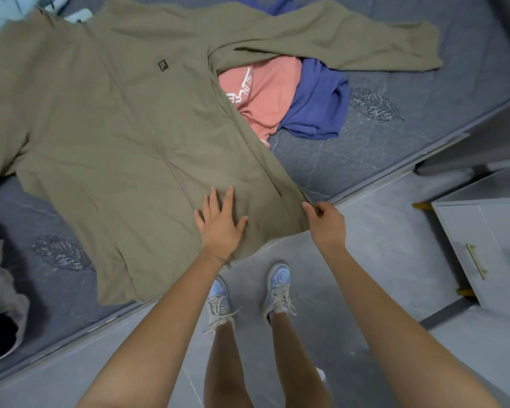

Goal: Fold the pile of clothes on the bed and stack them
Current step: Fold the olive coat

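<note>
A large olive sweatshirt with a small dark chest logo lies spread front-up across the bed, one sleeve stretched to the far right. My left hand presses flat on its hem near the bed's edge, fingers straight. My right hand pinches the hem's right corner just off the mattress edge. A pink shirt with white lettering and a blue garment lie crumpled partly under the sweatshirt's side and sleeve.
The grey patterned mattress runs diagonally. Pale blue clothes sit at the far left corner, dark and beige garments at the left edge. A white cabinet with gold handles stands to the right on the tiled floor.
</note>
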Tool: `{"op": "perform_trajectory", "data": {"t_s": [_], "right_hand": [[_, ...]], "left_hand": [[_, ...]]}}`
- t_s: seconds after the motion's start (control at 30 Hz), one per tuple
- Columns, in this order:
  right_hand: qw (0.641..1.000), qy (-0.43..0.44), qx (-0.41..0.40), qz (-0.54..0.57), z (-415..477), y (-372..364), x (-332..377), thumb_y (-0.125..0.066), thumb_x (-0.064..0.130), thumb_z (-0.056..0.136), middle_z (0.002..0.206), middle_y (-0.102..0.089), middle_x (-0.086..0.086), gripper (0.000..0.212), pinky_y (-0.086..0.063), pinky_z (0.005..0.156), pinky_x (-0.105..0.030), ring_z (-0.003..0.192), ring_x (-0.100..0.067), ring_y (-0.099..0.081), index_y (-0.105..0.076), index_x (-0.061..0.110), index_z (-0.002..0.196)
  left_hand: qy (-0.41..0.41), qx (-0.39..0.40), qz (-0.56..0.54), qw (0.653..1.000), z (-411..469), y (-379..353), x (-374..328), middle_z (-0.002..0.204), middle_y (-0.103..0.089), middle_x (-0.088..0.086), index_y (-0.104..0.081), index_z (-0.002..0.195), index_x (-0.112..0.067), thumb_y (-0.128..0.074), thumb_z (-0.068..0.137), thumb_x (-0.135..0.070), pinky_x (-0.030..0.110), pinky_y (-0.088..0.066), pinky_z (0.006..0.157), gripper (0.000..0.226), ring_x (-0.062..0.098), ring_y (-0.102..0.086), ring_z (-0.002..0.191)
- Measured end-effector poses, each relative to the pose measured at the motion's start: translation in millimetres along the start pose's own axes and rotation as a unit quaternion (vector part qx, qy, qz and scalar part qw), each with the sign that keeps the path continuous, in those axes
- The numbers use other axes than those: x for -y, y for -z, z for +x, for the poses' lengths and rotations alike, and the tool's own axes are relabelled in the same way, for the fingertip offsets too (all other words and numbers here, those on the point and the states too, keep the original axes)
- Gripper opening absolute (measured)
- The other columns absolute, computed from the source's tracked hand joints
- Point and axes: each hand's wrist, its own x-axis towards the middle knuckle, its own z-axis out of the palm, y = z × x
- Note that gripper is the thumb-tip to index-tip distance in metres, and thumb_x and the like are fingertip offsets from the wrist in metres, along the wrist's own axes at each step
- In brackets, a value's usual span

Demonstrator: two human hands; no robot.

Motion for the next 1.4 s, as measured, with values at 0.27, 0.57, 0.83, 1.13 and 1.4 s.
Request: {"op": "perform_trajectory", "data": {"t_s": [0.27, 0.57, 0.83, 1.13, 1.4], "right_hand": [[0.978, 0.166, 0.037, -0.122, 9, -5, 46, -0.067, 0.039, 0.09, 0.141, -0.053, -0.006, 0.057, -0.037, 0.105, -0.045, 0.132, -0.028, -0.043, -0.052, 0.016, 0.139], [0.928, 0.282, 0.068, -0.235, 9, -27, 134, -0.061, 0.049, 0.091, 0.158, -0.03, -0.009, 0.072, -0.021, 0.114, -0.049, 0.147, -0.033, -0.02, -0.032, 0.025, 0.152], [0.869, 0.385, 0.079, -0.299, -13, -93, 255, -0.056, 0.055, 0.091, 0.161, -0.024, -0.003, 0.076, -0.011, 0.119, -0.046, 0.149, -0.026, -0.016, -0.022, 0.03, 0.155], [0.835, 0.442, 0.056, -0.323, -56, -223, 399, -0.065, 0.053, 0.085, 0.154, -0.037, -0.008, 0.075, -0.024, 0.115, -0.051, 0.145, -0.032, -0.027, -0.037, 0.025, 0.15], [0.835, 0.433, 0.075, -0.331, -99, -327, 506, -0.057, 0.057, 0.089, 0.161, -0.021, -0.005, 0.078, -0.012, 0.119, -0.05, 0.15, -0.028, -0.011, -0.024, 0.029, 0.154]], "left_hand": [[-0.046, -0.08, 0.01, 0.996, -3, 22, -10, 0.165, -0.002, 0.006, -0.02, 0.155, -0.033, -0.059, 0.092, -0.048, 0.053, 0.002, 0.119, 0.075, 0.028, -0.001, 0.152], [-0.02, -0.154, 0.036, 0.987, 5, 90, 33, 0.165, -0.008, 0.008, -0.028, 0.154, -0.031, -0.062, 0.09, -0.05, 0.056, 0.004, 0.118, 0.075, 0.031, -0.003, 0.152], [0.015, -0.217, 0.045, 0.975, 32, 180, 125, 0.163, -0.015, 0.01, -0.033, 0.152, -0.027, -0.065, 0.087, -0.051, 0.061, -0.004, 0.117, 0.077, 0.034, -0.009, 0.151], [0.04, -0.226, 0.074, 0.971, 74, 300, 270, 0.165, 0.006, 0.006, -0.002, 0.157, -0.032, -0.046, 0.093, -0.06, 0.055, 0.009, 0.118, 0.082, 0.029, 0.007, 0.151], [0.03, -0.231, 0.102, 0.967, 95, 399, 401, 0.165, 0.001, 0.007, -0.002, 0.157, -0.028, -0.042, 0.094, -0.064, 0.055, 0.003, 0.119, 0.084, 0.029, 0.001, 0.152]]}}
